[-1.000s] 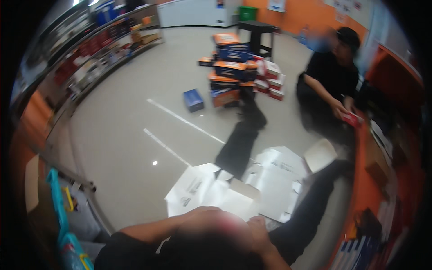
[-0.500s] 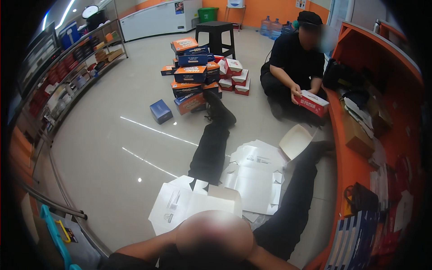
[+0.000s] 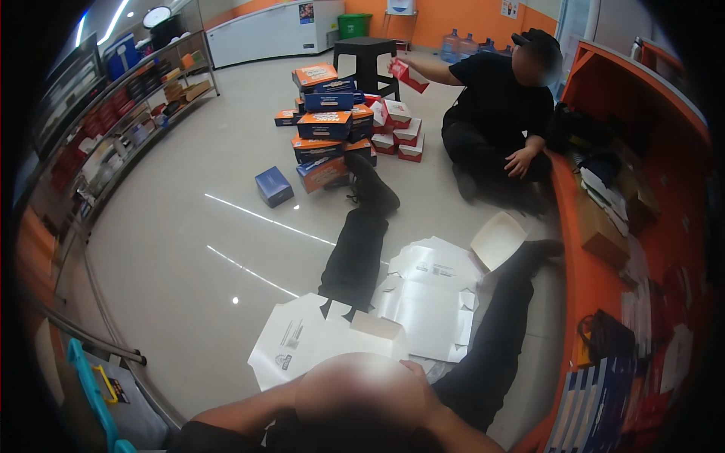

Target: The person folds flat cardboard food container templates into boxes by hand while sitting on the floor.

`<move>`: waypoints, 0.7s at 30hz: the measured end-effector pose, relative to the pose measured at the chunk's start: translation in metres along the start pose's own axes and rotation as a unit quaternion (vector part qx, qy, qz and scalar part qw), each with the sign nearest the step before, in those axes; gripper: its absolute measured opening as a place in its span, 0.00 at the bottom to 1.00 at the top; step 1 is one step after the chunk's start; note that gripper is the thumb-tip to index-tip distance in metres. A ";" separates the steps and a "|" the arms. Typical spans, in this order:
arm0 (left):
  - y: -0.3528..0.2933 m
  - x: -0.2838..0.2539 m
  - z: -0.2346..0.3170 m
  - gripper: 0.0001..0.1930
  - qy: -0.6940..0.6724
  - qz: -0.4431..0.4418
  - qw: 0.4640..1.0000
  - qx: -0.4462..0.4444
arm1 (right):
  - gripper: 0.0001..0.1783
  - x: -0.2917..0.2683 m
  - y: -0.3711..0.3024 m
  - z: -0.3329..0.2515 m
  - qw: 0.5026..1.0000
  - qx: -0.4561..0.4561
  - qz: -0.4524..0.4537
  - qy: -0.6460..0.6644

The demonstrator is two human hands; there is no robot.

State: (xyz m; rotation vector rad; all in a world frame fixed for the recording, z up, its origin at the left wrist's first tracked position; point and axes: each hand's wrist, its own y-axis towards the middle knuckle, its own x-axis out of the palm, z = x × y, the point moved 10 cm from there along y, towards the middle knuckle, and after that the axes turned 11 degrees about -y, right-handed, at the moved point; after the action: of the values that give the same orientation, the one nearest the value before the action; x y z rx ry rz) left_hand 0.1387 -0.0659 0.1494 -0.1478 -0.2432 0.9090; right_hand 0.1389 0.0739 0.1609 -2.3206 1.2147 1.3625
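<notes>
A partly folded white cardboard box blank [image 3: 302,336] lies before me, one side wall standing up. My left forearm [image 3: 249,404] reaches toward its near edge; a blurred patch hides my left hand. My right hand [image 3: 424,389] is beside the same blank, partly showing at the patch's right edge, its fingers mostly hidden. Whether either hand grips the blank cannot be made out. Farther off, between my outstretched legs, lie flat white box blanks [image 3: 430,294]. An open, cream-coloured box piece [image 3: 498,240] sits beyond them by my right leg.
Blue and orange boxes [image 3: 325,124] are stacked by my left foot, beside red and white boxes [image 3: 396,124]. One blue box [image 3: 273,186] stands apart. A co-worker [image 3: 498,113] sits at the far right near an orange shelf [image 3: 578,279]. A metal rack [image 3: 143,136] lines the left.
The co-worker has swung the red and white box from their lap out toward the stacks, one arm stretched. My right hand has come up and inward beside the blank.
</notes>
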 end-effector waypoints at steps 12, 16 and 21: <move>-0.042 -0.027 0.092 0.07 0.482 0.115 0.858 0.133 | 0.05 -0.044 0.030 0.009 0.988 0.078 0.122 0.046; -0.037 -0.007 0.081 0.09 0.508 0.109 0.842 0.145 | 0.04 -0.018 0.041 -0.018 0.996 -0.018 0.061 0.066; -0.034 -0.018 0.068 0.09 0.523 0.199 0.827 0.051 | 0.05 -0.012 0.041 -0.040 0.996 -0.064 0.066 0.019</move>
State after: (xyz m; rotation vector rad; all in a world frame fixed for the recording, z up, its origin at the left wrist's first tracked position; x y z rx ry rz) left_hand 0.1350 -0.0994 0.2202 -0.5881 0.8968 1.1242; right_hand 0.1324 0.0328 0.2021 -2.4007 1.3521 1.4864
